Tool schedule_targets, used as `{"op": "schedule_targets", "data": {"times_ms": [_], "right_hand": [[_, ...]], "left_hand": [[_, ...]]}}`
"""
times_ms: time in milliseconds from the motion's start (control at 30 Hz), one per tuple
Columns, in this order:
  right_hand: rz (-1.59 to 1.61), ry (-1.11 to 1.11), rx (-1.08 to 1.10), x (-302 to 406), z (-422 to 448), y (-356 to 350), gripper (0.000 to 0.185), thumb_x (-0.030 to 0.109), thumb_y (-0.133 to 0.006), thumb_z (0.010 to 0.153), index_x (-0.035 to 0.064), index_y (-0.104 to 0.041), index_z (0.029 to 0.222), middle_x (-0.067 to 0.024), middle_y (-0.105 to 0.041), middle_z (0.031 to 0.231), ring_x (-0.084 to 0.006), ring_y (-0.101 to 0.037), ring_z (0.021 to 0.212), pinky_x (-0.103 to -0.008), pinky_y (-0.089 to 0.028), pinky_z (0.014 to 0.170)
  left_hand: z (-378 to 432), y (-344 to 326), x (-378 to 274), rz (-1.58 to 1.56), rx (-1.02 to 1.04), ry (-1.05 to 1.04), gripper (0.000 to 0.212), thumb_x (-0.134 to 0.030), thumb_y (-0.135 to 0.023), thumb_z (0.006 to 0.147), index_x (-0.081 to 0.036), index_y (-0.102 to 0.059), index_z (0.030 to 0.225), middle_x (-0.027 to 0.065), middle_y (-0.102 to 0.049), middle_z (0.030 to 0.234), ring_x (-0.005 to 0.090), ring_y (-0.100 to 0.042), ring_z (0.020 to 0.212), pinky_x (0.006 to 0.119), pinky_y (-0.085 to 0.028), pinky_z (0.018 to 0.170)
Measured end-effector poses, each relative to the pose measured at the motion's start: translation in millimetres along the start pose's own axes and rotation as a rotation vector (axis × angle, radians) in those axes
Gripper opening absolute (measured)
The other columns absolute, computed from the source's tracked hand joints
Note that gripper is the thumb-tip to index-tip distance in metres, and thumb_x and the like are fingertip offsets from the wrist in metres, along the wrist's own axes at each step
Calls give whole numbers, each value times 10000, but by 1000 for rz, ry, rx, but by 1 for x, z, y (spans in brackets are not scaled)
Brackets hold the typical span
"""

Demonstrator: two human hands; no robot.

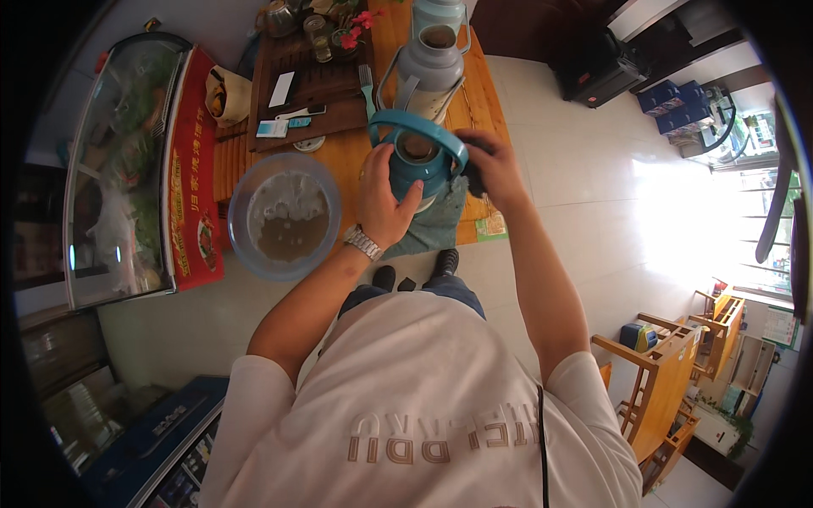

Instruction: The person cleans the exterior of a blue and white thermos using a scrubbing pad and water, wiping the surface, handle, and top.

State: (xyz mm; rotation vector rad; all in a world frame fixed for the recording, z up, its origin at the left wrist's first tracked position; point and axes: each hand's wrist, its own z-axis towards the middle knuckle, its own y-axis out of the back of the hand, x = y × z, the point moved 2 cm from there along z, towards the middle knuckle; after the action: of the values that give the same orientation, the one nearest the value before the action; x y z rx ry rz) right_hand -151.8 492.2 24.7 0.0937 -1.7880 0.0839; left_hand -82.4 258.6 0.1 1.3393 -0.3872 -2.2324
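Observation:
A teal thermos flask (pixel 416 174) with a raised handle stands at the table's near edge, its round top facing up. My left hand (pixel 387 197), with a metal watch at the wrist, grips the flask's shoulder from the left. On the flask's other side my right hand (pixel 492 166) holds a dark cloth (pixel 473 181) near the handle's end. A grey-green cloth (pixel 438 225) lies beneath the flask and hangs over the edge. Just beyond stands a grey thermos flask (pixel 432 60), with a pale blue flask (pixel 438 14) behind it.
Left of my hands is a clear plastic basin (pixel 238 222) of murky, sudsy water. A wooden tray (pixel 346 79) holds a green fork-shaped brush (pixel 367 89), a glass jar and small boxes. A glass display case (pixel 127 171) stands at the left; wooden chairs (pixel 667 381) are at the lower right.

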Motion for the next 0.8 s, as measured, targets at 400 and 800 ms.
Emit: {"op": "schedule_targets", "data": {"times_ms": [400,800], "right_hand": [[-174,259,376,-30,75,-7,375,131,-649,1075,75,-658,1446,-181,-655,1474,-338,-634,1355,-405,-484,1145],[-284,674,507,-22,72,1,414,1,-651,978,44,-646,1389,-187,-669,1422,-420,-617,1334,-507,-495,1133]], "left_hand": [[6,-50,-2,64,-175,163,1099,-408,-975,779,17,-385,1603,247,-535,1520,436,-544,1402,563,-438,1158],[-9,-59,0,178,-178,319,1223,-416,-985,782,-17,-261,1685,236,-480,1584,401,-513,1461,529,-422,1207]]}}
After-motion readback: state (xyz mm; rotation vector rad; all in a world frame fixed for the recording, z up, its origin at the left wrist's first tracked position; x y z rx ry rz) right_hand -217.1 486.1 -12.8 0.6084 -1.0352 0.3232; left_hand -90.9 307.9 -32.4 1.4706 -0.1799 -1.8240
